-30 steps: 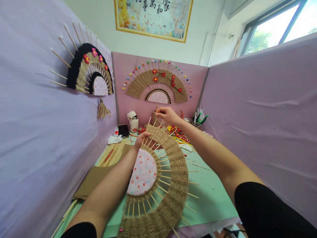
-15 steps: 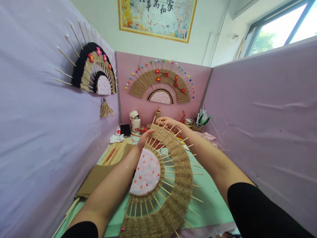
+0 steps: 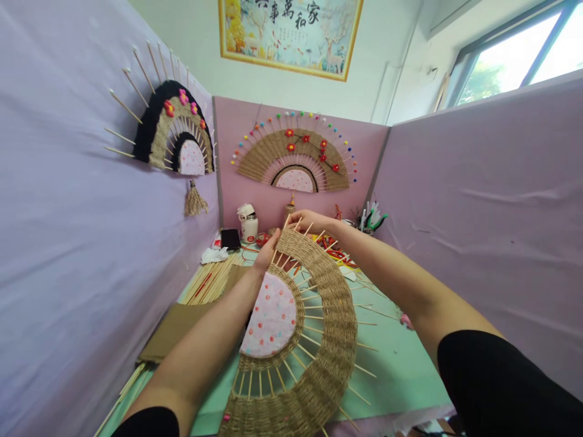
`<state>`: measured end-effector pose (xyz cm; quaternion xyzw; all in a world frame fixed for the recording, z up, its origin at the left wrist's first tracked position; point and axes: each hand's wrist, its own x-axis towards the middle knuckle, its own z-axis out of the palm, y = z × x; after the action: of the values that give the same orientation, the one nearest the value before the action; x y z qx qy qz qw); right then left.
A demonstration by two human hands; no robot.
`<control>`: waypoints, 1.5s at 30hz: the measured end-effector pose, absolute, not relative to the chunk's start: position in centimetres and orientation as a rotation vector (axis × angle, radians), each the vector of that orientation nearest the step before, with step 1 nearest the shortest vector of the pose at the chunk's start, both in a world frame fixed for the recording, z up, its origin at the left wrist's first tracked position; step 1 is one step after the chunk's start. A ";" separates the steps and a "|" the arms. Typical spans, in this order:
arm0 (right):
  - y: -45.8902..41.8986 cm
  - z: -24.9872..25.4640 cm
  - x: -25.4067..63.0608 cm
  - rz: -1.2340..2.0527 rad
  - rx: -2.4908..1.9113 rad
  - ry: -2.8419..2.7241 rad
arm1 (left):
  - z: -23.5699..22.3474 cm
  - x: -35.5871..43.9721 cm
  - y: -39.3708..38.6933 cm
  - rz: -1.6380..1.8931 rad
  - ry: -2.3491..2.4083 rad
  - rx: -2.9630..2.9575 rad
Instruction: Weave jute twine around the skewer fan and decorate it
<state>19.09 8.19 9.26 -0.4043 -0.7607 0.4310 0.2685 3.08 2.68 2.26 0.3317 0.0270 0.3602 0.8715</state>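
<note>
Woven fan [image 3: 338,311]: edge work at upper sticks [image 3: 320,235]

Tilted over tabletop [image 3: 396,370], gripped near top end by left hand [image 3: 266,254]. Apparently working among stick tips with right hand [image 3: 310,221]; cannot tell whether pinching anything. Probably calls next for steady left grip.

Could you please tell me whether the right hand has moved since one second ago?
Yes, downward: against the fixed back-wall fan, the right hand sits slightly lower, nearer the held woven fan.
</note>
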 end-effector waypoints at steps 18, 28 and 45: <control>9.8 12.2 18.5 1.159 -1.048 -1.993 | 2.4 2.5 3.1 0.750 0.097 0.669; 7.7 13.2 18.0 0.563 -0.840 -2.233 | 2.5 2.5 2.9 0.809 0.140 0.688; 7.0 8.6 23.1 1.229 -0.853 -1.595 | 2.5 3.0 3.0 0.986 0.241 0.910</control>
<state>23.14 7.03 8.59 -0.3463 -0.6478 0.4991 0.4597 2.96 2.97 2.46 0.4206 0.1112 0.4559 0.7765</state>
